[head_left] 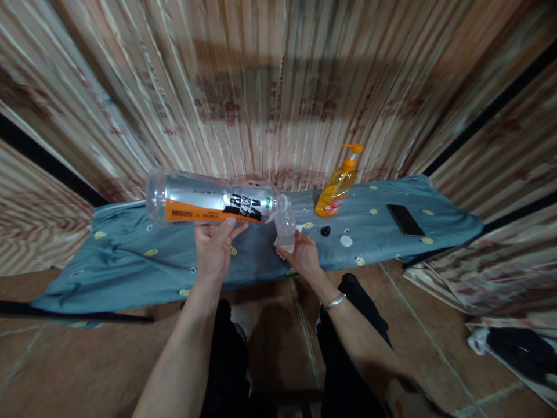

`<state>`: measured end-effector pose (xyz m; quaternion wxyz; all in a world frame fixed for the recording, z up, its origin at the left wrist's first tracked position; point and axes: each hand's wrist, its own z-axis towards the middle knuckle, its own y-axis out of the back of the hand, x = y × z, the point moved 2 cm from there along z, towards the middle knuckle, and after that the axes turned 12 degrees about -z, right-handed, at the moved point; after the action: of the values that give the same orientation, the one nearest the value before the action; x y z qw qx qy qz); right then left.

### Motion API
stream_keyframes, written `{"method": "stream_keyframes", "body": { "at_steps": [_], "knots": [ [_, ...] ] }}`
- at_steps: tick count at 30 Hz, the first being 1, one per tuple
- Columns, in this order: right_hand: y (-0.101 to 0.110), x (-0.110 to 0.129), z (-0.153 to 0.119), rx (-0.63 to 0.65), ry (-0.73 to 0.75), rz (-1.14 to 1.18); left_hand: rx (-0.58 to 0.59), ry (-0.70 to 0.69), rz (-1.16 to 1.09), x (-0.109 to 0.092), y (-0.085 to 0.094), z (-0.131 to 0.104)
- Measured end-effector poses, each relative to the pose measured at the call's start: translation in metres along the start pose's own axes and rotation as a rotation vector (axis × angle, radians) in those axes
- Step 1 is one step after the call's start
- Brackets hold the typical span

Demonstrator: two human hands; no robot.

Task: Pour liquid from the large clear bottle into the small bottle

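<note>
My left hand (215, 241) grips a large clear plastic bottle (213, 198) with a silver and orange label from below. The bottle lies almost level, its open neck pointing right. That neck meets the mouth of a small clear bottle (285, 223), which stands nearly upright, tilted a little. My right hand (304, 251) is closed around the small bottle's lower part, with something white, like a tissue (278, 248), beside its base. To the right, a black cap (325, 231) and a white cap (346, 241) lie on the cloth.
A pump bottle of yellow-orange liquid (336, 188) stands toward the back of the blue-green cloth (130, 255). A dark phone (405, 220) lies farther right. Pleated patterned curtains (278, 87) hang close behind, and black frame bars (491, 104) rise at the sides.
</note>
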<state>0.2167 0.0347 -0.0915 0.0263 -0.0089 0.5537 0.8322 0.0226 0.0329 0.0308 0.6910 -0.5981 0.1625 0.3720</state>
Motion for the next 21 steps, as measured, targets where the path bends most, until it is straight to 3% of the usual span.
{"method": "stream_keyframes", "body": {
  "at_steps": [21],
  "knots": [
    [-0.0003,0.0,0.0003,-0.005,-0.008,0.017,-0.004,-0.025,0.082,0.0012,-0.0068,-0.0009]
  ]
}}
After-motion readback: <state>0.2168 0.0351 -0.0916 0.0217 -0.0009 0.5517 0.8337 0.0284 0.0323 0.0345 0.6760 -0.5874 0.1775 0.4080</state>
